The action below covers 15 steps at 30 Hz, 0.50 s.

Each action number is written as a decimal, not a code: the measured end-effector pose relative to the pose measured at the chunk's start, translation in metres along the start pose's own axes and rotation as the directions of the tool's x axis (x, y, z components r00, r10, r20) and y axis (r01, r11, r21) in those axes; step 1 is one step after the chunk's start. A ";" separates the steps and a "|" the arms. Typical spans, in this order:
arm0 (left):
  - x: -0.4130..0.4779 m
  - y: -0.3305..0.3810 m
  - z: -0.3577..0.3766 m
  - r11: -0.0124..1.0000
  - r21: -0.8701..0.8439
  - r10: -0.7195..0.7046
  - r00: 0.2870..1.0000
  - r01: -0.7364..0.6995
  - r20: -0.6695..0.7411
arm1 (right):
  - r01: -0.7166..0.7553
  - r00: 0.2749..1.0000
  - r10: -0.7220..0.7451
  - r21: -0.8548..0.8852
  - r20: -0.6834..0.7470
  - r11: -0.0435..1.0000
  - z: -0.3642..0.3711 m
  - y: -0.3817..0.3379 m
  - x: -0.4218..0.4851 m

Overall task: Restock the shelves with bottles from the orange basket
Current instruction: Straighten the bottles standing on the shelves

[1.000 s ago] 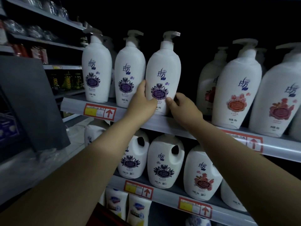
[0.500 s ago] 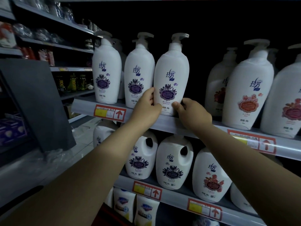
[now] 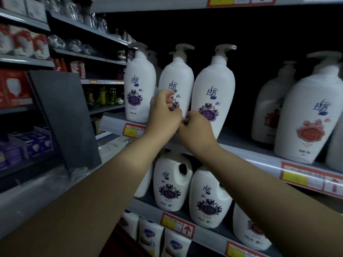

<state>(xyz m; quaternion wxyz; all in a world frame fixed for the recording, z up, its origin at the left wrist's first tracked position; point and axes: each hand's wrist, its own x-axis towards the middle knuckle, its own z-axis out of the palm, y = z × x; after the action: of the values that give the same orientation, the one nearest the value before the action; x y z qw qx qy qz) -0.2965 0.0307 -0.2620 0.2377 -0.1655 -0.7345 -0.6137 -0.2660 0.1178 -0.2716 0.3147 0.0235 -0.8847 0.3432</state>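
Three white pump bottles with purple labels stand in a row on the upper shelf (image 3: 259,159): a left bottle (image 3: 139,86), a middle bottle (image 3: 178,75) and a right bottle (image 3: 213,86). My left hand (image 3: 164,113) hovers in front of the middle bottle with its fingers curled and nothing in it. My right hand (image 3: 196,129) is just beside it, curled into a loose fist before the right bottle's base, also holding nothing. The orange basket is not clearly in view.
White pump bottles with red labels (image 3: 311,115) stand further right on the same shelf. Handled white jugs (image 3: 170,184) fill the shelf below, with pouches (image 3: 148,236) under them. A dark grey panel (image 3: 65,117) leans at the left, with more stocked shelves behind it.
Both hands have let go of the right purple-label bottle, which now stands on the shelf. They drew back together and their fingers curled in. The view moved closer and leftward.
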 end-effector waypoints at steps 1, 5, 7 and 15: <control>0.001 -0.001 -0.002 1.000 0.022 -0.003 1.000 0.003 -0.014 | -0.017 1.000 0.016 0.001 0.005 1.000 0.003 -0.001 0.001; 0.006 -0.006 -0.006 0.990 0.084 -0.119 0.992 0.115 0.034 | -0.103 0.994 0.100 0.061 0.050 0.993 0.015 -0.005 0.005; 0.009 -0.008 -0.008 0.980 0.082 -0.186 0.981 0.180 0.063 | -0.135 0.990 0.131 0.075 0.053 0.988 0.019 -0.007 0.011; 0.014 -0.007 -0.019 0.967 0.116 -0.244 0.957 0.228 0.156 | -0.171 0.983 0.162 0.115 0.087 0.979 0.024 -0.011 0.017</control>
<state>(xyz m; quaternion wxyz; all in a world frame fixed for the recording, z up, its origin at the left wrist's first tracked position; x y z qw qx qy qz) -0.3090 0.0104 -0.2582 0.1072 -0.1164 -0.7955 -0.5849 -0.2898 0.0976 -0.2685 0.2482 -0.0183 -0.8725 0.4205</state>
